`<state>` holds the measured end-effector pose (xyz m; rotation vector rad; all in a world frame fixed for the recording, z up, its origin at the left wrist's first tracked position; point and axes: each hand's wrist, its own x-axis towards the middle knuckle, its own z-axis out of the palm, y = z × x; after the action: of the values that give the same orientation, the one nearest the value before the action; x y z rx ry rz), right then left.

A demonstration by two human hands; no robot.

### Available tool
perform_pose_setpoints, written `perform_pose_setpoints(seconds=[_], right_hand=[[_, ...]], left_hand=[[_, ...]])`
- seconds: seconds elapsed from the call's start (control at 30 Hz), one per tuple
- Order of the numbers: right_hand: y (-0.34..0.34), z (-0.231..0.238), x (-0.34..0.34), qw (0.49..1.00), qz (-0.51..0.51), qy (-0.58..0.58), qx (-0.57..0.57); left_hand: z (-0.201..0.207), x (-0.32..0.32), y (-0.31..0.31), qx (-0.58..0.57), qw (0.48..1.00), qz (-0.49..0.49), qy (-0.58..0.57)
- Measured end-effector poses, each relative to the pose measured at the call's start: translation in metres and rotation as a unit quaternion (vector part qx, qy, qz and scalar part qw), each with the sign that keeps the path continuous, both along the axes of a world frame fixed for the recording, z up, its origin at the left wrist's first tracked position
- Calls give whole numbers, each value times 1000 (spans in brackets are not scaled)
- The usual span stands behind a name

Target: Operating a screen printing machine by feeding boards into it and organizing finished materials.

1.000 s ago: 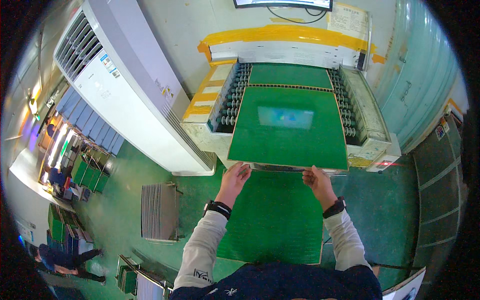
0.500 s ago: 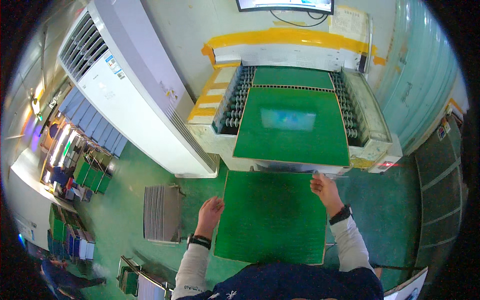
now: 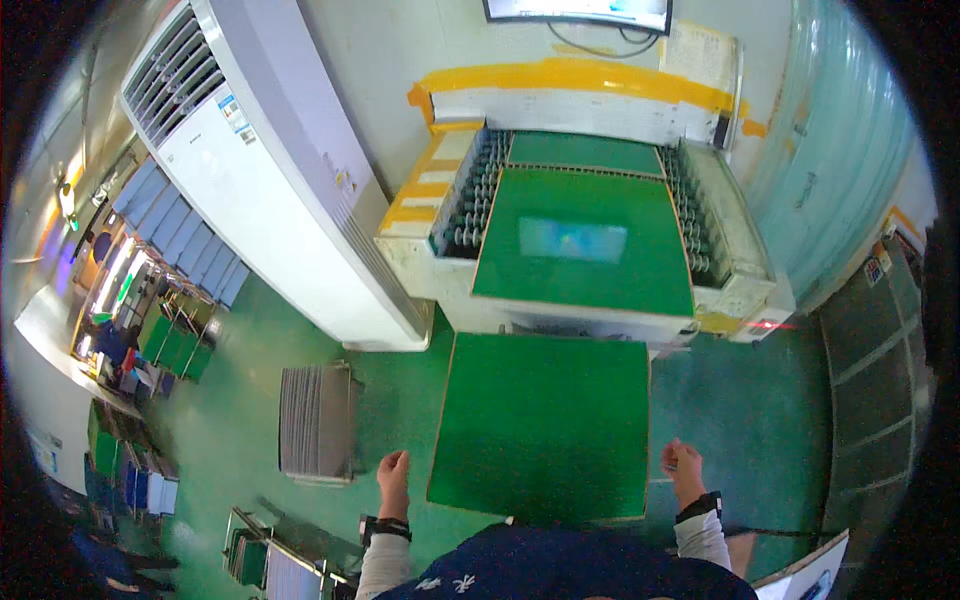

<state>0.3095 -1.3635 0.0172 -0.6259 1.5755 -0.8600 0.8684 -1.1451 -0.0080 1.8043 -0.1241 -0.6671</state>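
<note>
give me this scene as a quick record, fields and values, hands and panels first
left hand: left of the near green panel, apart from it; nothing visible in it
right hand: right of that panel, apart from it; nothing visible in it
middle green panel: on the roller machine, reflecting light
far green panel: behind the middle one
left side: white tower unit, grey sheets in a rack
top: screen
</note>
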Motion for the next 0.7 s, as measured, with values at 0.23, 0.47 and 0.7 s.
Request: perform_pose_setpoints(seconds=[0.23, 0.47, 0.7], right_hand=[[52, -6, 8, 991, 132, -31, 17], [68, -34, 19, 991, 121, -56, 5], [75, -61, 13, 990, 68, -125, -19]], left_hand=[[5, -18, -8, 26, 987, -153, 44], [-2, -28, -3, 54, 976, -204, 48], [30, -45, -10, 50, 966, -231, 108]])
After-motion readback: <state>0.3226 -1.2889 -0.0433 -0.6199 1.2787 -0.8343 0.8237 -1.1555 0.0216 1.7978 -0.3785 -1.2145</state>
